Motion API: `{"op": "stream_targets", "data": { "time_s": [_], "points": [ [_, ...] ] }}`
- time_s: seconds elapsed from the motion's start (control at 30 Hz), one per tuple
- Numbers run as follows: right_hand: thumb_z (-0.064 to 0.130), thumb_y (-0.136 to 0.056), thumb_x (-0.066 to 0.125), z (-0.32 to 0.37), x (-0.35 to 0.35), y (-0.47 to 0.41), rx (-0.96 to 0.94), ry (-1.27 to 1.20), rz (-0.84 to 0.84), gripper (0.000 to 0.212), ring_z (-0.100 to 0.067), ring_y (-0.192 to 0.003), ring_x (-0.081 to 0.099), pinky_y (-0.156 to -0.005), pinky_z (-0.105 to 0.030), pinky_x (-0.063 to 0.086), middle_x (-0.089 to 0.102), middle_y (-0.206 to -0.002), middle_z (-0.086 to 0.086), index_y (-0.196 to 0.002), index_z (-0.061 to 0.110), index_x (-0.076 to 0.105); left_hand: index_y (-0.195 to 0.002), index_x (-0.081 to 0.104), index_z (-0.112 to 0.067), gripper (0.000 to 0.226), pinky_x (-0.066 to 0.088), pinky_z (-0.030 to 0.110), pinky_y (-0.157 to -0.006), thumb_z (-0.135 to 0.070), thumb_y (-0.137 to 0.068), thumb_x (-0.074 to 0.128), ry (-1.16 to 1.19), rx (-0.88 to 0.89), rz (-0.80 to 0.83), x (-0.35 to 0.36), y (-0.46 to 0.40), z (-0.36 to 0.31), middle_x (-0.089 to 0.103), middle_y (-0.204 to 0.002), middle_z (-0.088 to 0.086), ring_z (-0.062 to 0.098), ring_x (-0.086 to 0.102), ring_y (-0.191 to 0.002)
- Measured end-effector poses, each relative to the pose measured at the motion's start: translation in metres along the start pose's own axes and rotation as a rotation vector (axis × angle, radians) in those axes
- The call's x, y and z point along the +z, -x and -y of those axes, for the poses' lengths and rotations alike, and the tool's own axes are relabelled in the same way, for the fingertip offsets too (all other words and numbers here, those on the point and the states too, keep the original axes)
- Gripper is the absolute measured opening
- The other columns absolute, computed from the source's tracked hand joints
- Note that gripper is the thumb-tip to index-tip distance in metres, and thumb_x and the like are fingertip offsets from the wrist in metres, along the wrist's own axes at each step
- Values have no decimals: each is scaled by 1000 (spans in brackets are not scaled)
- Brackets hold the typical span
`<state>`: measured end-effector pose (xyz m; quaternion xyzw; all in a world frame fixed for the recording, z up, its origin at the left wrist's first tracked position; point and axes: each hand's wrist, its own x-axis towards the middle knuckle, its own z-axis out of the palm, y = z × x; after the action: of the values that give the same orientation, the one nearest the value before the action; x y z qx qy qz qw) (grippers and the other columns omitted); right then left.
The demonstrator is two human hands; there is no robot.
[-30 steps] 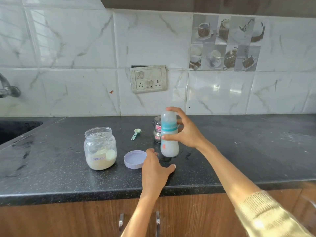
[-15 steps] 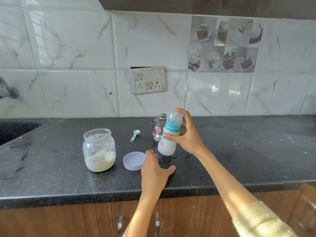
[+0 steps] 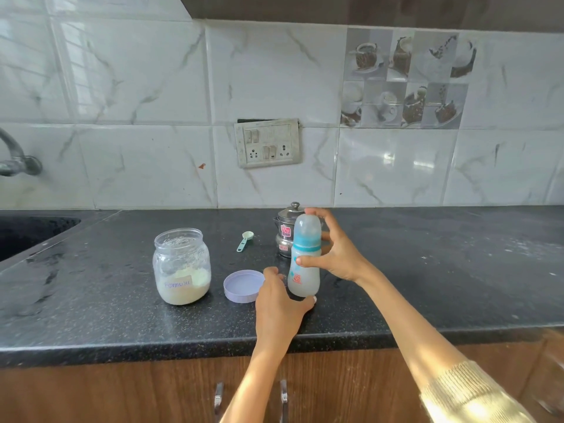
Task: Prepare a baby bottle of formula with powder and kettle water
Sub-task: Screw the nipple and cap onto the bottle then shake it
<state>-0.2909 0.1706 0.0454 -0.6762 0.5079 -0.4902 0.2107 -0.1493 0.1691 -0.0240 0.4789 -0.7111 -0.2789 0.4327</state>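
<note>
A capped baby bottle [image 3: 304, 270] with a teal collar and cloudy white liquid stands upright on the black counter [image 3: 427, 270], and my right hand [image 3: 332, 251] grips it around the middle and top. My left hand [image 3: 279, 306] rests flat on the counter just in front of the bottle's base, fingers apart, holding nothing. A glass jar [image 3: 182, 267] labelled formula, part full of powder, stands open to the left. Its lilac lid [image 3: 244, 285] lies upside down beside my left hand. A teal scoop [image 3: 245, 240] lies behind it. A small steel kettle [image 3: 285, 233] stands behind the bottle.
A dark sink [image 3: 27, 236] is sunk into the counter at far left, with a tap [image 3: 15, 160] on the tiled wall above it. A switch and socket plate [image 3: 268, 142] sits on the wall. Wooden cabinet doors with handles [image 3: 283, 398] run below the counter edge.
The bottle was tilted and held above the counter; it is now upright and lower, at the counter surface. My left hand has stayed in place.
</note>
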Motion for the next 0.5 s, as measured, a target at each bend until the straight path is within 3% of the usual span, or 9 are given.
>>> {"op": "stream_targets", "data": {
  "time_s": [0.1,0.2,0.33,0.4,0.5],
  "points": [
    [-6,-73,73,1,-1,-2,69,-55,40,84,-10,-103,59,-77,-19,53,49,-121,13,-128,37,27,-133,31,-12,83,40,23,-90,-31,-69,81,-16,-2,6,0,-1,1,52,-133,4,18,50,-120],
    [-4,-79,67,-8,1,0,175,-124,66,74,-18,-106,59,-87,-29,51,60,-116,-2,-124,32,20,-137,29,-13,85,43,27,-93,-33,-71,79,-46,8,22,-1,-1,0,51,-136,3,18,51,-121],
    [8,-88,63,-20,6,17,295,-202,56,60,-5,-115,54,-96,-28,45,59,-117,14,-122,26,17,-136,34,-16,73,44,22,-86,-28,-77,74,-55,50,56,-2,0,-1,54,-132,-1,15,55,-114],
    [13,-87,64,-27,17,29,303,-189,-74,50,-4,-116,50,-90,-18,47,52,-120,15,-122,23,28,-134,37,-18,64,42,18,-84,-25,-80,72,-49,79,79,-3,-2,3,56,-129,-3,13,55,-112],
    [21,-86,65,-30,30,35,275,-96,-234,36,-4,-107,50,-68,-6,47,50,-117,12,-114,22,43,-136,37,-22,55,39,18,-91,-18,-88,63,2,100,139,-4,-8,5,52,-134,-5,12,51,-120]
  ]
}}
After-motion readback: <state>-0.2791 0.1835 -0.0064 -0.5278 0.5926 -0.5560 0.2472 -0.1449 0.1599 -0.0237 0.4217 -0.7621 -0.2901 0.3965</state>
